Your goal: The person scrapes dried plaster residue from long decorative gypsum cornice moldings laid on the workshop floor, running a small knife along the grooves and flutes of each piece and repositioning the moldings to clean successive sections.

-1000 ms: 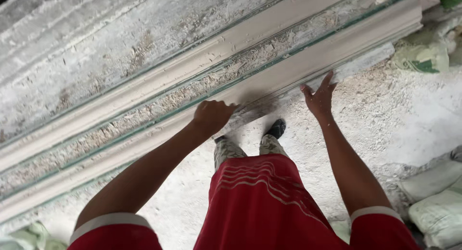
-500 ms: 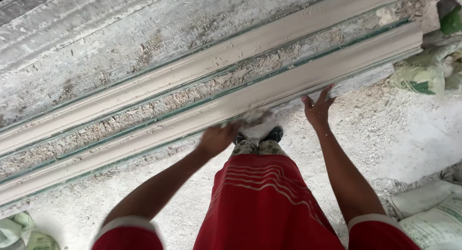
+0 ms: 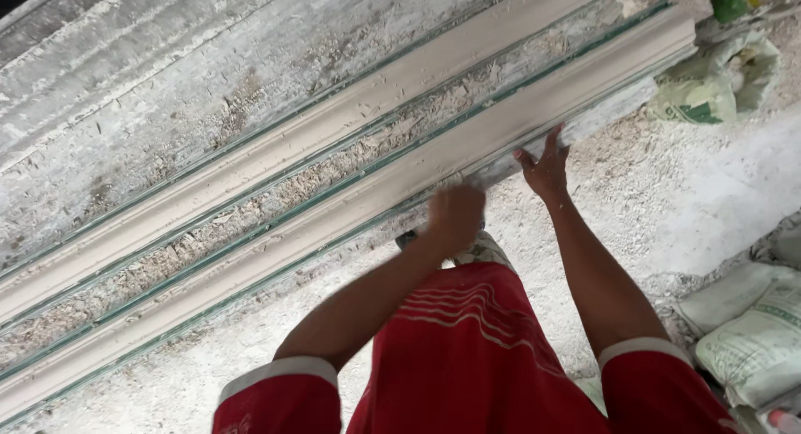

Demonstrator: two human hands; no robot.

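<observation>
**Head view: two hands on a long plaster moulding**

Head camera looks down on a person in a red shirt with white-trimmed sleeves, standing at a long, dusty bench [image 3: 167, 108] that runs diagonally across the frame. On it lie pale plaster mouldings side by side; the near moulding [image 3: 350, 209] stretches from the lower left to the upper right, right along the bench edge closest to the person.

The right hand [image 3: 544, 169] rests against the lower edge of that near moulding, fingers [image 3: 554, 138] spread wide and flat, gripping nothing. The left hand [image 3: 455, 217] is just beside it, at the same lower edge, but it is blurred; it looks loosely curled, and I cannot tell whether its fingers hold anything.

Between the two mouldings runs a strip of crumbled plaster debris [image 3: 250, 234] edged by thin green lines. The floor [image 3: 667, 217] below is covered in white dust and chips. A crumpled green-and-white sack [image 3: 709, 88] lies at the upper right, and stacked pale sacks [image 3: 751, 325] sit at the lower right.
</observation>
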